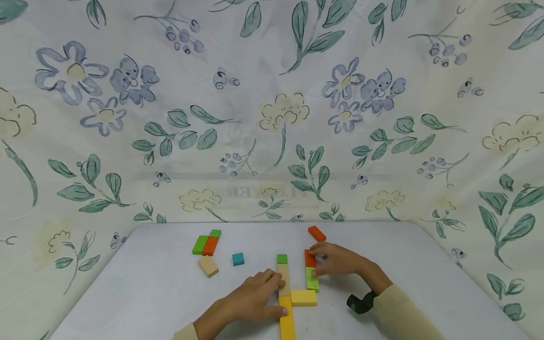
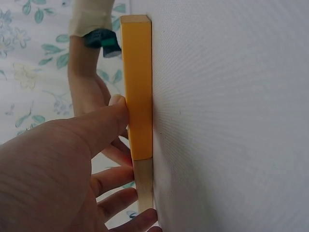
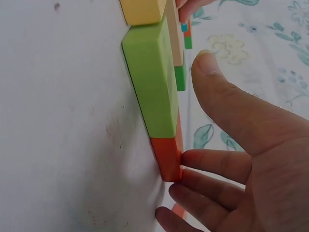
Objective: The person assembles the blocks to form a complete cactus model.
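My left hand (image 1: 255,297) lies against a straight row of blocks. Its thumb touches the yellow block (image 1: 287,328), and its spread fingers touch the plain wooden block (image 1: 284,274) beyond. A small green block (image 1: 282,259) caps the row's far end. From the row's right side a second yellow block (image 1: 303,298) sticks out, meeting a light green block (image 1: 312,284) at its outer end. Past that, a red block (image 1: 309,260) continues the line away from me. My right hand (image 1: 340,260) has fingertips at the red block, while its thumb (image 3: 207,63) stands raised off the light green one.
Farther back on the white table (image 1: 382,245) lies a loose red block (image 1: 317,233). Toward the left are a blue cube (image 1: 238,259), a plain wooden block (image 1: 208,266) and a cluster with a green block (image 1: 199,245). A floral cloth (image 1: 238,198) rises behind the table.
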Tool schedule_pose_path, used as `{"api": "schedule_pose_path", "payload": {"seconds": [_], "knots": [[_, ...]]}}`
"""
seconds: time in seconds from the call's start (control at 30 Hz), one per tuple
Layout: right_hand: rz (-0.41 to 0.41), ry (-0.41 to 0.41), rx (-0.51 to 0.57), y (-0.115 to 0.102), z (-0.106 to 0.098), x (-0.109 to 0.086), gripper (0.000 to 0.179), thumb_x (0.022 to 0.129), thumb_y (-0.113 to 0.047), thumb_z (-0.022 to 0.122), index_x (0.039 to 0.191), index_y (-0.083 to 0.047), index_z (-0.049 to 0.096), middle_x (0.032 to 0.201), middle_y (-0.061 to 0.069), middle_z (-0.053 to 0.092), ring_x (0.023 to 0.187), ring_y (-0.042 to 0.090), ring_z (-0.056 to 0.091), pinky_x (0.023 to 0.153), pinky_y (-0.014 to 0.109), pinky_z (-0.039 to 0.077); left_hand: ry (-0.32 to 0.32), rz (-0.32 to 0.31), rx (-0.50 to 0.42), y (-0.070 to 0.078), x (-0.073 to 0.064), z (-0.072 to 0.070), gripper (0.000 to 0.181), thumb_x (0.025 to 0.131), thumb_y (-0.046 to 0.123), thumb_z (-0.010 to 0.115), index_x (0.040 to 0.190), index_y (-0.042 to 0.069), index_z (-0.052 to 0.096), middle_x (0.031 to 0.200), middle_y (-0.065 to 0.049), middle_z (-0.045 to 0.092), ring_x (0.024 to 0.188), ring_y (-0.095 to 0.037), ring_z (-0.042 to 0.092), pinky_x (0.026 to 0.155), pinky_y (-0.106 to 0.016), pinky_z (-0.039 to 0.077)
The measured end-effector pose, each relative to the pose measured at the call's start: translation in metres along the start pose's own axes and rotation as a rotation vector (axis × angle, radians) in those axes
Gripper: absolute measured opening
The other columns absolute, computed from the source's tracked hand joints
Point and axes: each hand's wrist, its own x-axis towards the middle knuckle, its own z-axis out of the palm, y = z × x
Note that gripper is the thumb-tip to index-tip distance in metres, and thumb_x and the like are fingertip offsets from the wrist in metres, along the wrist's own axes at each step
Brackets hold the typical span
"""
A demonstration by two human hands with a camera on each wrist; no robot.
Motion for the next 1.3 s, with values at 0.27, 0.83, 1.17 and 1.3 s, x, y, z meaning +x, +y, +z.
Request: {"api": "schedule_pose_path", "payload": {"seconds": [0.27,0.83,1.17,1.3], "knots": [[-0.006,-0.007,-0.055,-0.003,0.011,-0.006,0.085,0.075,-0.056,0.081,0.14,-0.006,0.057,0.151,0.012,0.045,0.136,0.031,0.047,0.11,0.053,0.043,-0.007,0.008,-0.023,0.0,-0.001,0.003,0.063,0.089,0.064,0.062,0.136,0.024,0.051,0.142,0.001,0.047,0.125,-0.017,0.049,0.105,-0.048,0.045],[0.049,-0.038,-0.197,-0.025,0.012,-0.013,0.108,0.066,-0.074,0.077,0.146,-0.007,0.049,0.156,0.012,0.039,0.134,0.03,0.049,0.106,0.053,0.047,0.009,0.026,0.002,0.0,-0.001,-0.003,0.061,0.088,0.066,0.062,0.134,0.026,0.052,0.141,0.003,0.047,0.122,-0.014,0.049,0.103,-0.045,0.047],[0.019,-0.03,-0.241,-0.032,0.014,-0.013,0.11,0.064,-0.073,0.078,0.144,-0.003,0.05,0.151,0.01,0.042,0.122,0.023,0.055,0.104,0.046,0.05,0.015,0.022,-0.008,-0.001,0.0,-0.003,0.058,0.088,0.063,0.064,0.131,0.024,0.053,0.139,0.002,0.048,0.121,-0.014,0.05,0.102,-0.046,0.047],[0.026,-0.036,-0.24,-0.032,0.016,-0.013,0.11,0.064,-0.072,0.079,0.145,-0.003,0.05,0.151,0.01,0.043,0.123,0.024,0.055,0.104,0.048,0.05,0.003,0.014,-0.015,-0.001,0.0,-0.002,0.06,0.088,0.064,0.063,0.133,0.024,0.053,0.141,0.002,0.048,0.123,-0.015,0.05,0.104,-0.047,0.047]]}}
